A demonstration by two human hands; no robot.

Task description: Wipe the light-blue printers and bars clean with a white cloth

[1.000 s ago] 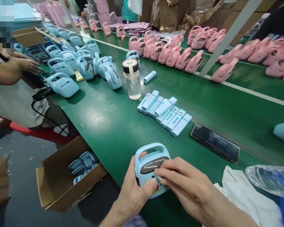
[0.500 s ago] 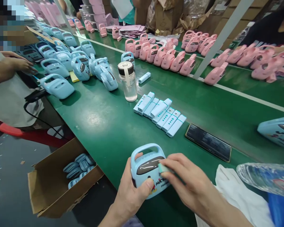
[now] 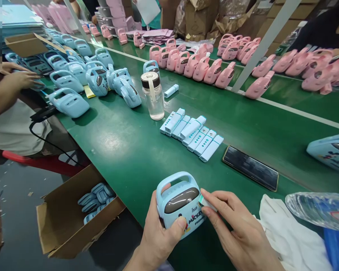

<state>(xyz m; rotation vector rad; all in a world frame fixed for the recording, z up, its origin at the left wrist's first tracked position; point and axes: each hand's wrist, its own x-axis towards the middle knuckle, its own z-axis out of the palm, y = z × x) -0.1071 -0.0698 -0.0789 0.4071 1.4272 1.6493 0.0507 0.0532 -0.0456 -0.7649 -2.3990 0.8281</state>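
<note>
Case of glossy pale-blue plastic (image 3: 180,214) sits at bottom center of the frame, its rounded body and arched handle cradled in your left hand (image 3: 159,235), a firm grip with the thumb on the Mickey print. Your right hand (image 3: 238,233) pinches a small matte stick (image 3: 207,203) in a narrow grip, its tip against the case's right edge. More sticks (image 3: 190,131) lie in tight rows on the green surface (image 3: 124,150) at center, beside a dark glass phone (image 3: 251,168).
</note>
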